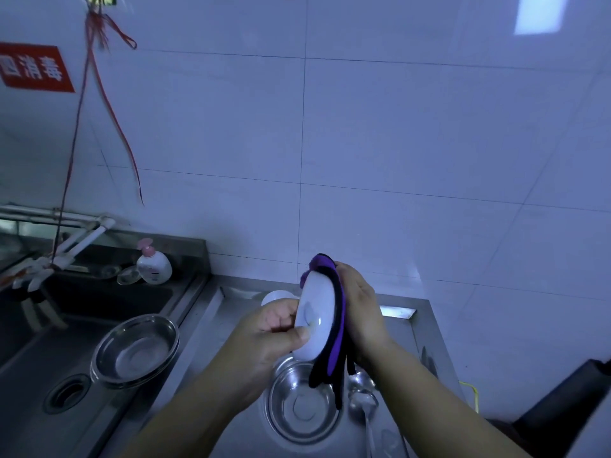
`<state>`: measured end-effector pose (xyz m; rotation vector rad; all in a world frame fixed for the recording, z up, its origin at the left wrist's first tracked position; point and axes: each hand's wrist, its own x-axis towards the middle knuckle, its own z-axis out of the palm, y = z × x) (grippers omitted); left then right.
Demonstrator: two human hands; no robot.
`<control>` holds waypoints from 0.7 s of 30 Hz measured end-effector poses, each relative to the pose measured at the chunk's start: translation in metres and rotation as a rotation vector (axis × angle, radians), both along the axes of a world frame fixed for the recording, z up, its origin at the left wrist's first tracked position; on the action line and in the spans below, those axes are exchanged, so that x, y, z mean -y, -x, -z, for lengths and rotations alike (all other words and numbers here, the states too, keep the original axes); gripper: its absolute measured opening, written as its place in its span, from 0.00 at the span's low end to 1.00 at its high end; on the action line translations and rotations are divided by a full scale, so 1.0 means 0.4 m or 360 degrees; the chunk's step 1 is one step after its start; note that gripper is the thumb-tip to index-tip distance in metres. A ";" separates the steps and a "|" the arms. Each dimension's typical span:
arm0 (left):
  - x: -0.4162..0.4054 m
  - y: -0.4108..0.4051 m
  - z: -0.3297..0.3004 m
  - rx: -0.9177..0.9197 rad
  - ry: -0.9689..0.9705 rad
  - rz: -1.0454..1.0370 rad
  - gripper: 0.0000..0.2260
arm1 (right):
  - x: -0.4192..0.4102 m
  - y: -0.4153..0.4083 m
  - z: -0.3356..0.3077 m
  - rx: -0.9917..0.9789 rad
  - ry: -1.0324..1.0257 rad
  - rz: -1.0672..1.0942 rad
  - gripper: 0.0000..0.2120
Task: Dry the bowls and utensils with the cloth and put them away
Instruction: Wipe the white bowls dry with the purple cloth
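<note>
My left hand (pixel 274 335) grips a white bowl (pixel 317 315) held on edge above the steel counter, fingers on its base. Pressed against the bowl's other side is a purple and black cloth (pixel 334 355), held by my right hand (pixel 362 309); the cloth's ends hang down. Below them a steel bowl (pixel 302 404) sits upright on the counter, with steel spoons (pixel 363 399) lying to its right. Another white bowl (pixel 276 296) shows partly behind my left hand.
A steel sink (pixel 39 358) lies at left with stacked steel bowls (pixel 137 350) in it and a drain (pixel 67 393). A pink-capped soap bottle (pixel 153 266) stands at its back. White pipes (pixel 82 239) and red strings (pixel 99 94) hang at left. A dark object (pixel 568 404) sits at right.
</note>
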<state>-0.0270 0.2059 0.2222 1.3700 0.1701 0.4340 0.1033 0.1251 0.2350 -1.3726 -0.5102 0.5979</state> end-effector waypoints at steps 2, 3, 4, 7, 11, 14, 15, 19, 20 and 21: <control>-0.001 0.009 0.002 0.0004 0.0013 0.0025 0.13 | 0.010 0.003 0.003 -0.0108 -0.0027 0.0029 0.11; -0.001 0.012 0.003 0.0008 0.0034 0.0020 0.13 | 0.011 0.006 0.007 -0.0127 -0.0046 0.0060 0.11; 0.001 0.014 0.001 0.0016 0.0065 -0.0002 0.13 | 0.012 0.010 0.011 -0.0089 -0.0057 0.0101 0.11; 0.008 0.007 -0.005 0.0092 0.0309 -0.0139 0.12 | 0.010 0.036 0.032 0.0388 -0.0042 0.0310 0.12; 0.013 0.000 -0.010 0.0204 0.0700 -0.0291 0.13 | 0.016 0.077 0.068 0.1239 -0.0103 0.0459 0.20; 0.011 0.007 -0.012 0.0228 0.0889 -0.0306 0.12 | 0.034 0.083 0.090 0.1467 -0.0215 0.0543 0.22; 0.008 0.007 -0.011 0.0248 0.0952 -0.0316 0.11 | 0.043 0.083 0.099 0.1526 -0.0238 0.0563 0.20; -0.004 0.009 -0.012 0.0266 0.1007 -0.0396 0.09 | 0.080 0.063 0.122 0.1775 -0.0196 0.0514 0.16; -0.004 0.012 -0.012 0.0237 0.0974 -0.0394 0.09 | 0.086 0.048 0.120 0.1842 -0.0141 0.0514 0.16; -0.002 0.015 -0.012 0.0202 0.0916 -0.0380 0.10 | 0.090 0.031 0.119 0.1884 -0.0087 0.0520 0.15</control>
